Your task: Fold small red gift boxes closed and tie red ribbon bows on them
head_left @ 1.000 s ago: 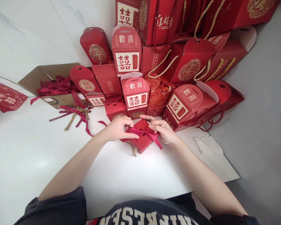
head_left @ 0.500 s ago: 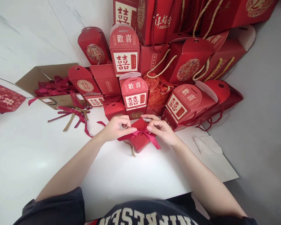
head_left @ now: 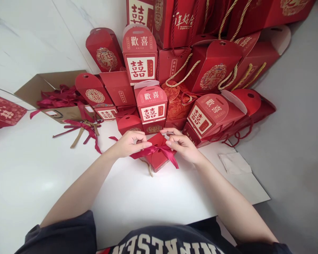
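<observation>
crimson ribbon (head_left: 171, 157) crosses a box (head_left: 158, 162). on either side of the box, left hand (head_left: 132, 144) and right hand (head_left: 182, 144) pinch it, grips closed, seemingly to centre the knot (head_left: 157, 149).

I'd call this a gift-packing corner, with red gift boxes (head_left: 140, 67) stacked along the white worktop's (head_left: 153, 201) far side and a carton (head_left: 72, 113) of ribbons (head_left: 55, 99) at left.
</observation>
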`<state>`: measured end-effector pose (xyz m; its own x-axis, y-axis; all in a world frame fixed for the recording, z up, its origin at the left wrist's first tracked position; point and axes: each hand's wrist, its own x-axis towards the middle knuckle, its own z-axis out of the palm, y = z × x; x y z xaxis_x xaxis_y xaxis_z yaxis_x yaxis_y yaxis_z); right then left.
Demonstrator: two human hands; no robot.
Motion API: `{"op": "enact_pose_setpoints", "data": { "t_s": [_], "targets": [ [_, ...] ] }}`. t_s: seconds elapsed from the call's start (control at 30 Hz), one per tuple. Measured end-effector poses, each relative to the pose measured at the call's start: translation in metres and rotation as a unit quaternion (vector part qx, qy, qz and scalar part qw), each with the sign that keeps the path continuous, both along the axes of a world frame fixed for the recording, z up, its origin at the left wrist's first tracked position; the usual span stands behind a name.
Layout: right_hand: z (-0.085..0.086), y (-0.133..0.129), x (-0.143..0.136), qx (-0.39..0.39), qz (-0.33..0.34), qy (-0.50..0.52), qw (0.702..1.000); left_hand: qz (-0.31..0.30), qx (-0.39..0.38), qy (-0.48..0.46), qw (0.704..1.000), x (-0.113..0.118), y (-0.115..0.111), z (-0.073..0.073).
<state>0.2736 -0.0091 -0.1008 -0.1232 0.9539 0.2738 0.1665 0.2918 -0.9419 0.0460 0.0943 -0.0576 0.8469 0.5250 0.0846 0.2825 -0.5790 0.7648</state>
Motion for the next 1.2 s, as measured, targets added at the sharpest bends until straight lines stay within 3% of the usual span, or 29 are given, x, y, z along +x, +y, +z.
{"op": "enact_pose_setpoints", "data": {
  "t_s": [0.53,0.73,0.83,0.93,1.03,1.13,1.2],
  "targets": [
    [-0.012,0.007,0.002,-0.048,0.026,0.109,0.993,0.028,-0.1,-0.062,0.993,0.0,0.005,-0.01],
    [-0.015,0.009,0.001,-0.054,0.03,0.123,0.99,0.023,-0.212,-0.114,0.97,0.0,0.011,-0.027],
    [-0.015,0.009,0.001,-0.057,0.029,0.114,0.991,0.018,-0.23,-0.12,0.966,-0.001,0.013,-0.032],
    [-0.01,0.008,0.004,-0.034,0.016,0.077,0.996,0.018,-0.225,-0.116,0.967,-0.001,0.013,-0.03],
    [0.005,0.001,0.007,0.018,-0.051,-0.004,0.999,0.022,-0.212,-0.118,0.97,-0.004,0.013,-0.02],
    [0.024,-0.013,0.01,0.065,-0.152,-0.13,0.978,0.027,-0.181,-0.101,0.978,-0.007,0.011,-0.008],
    [0.035,-0.022,0.011,0.042,-0.177,-0.2,0.963,0.042,-0.152,-0.086,0.984,-0.008,0.008,-0.002]
  ]
}}
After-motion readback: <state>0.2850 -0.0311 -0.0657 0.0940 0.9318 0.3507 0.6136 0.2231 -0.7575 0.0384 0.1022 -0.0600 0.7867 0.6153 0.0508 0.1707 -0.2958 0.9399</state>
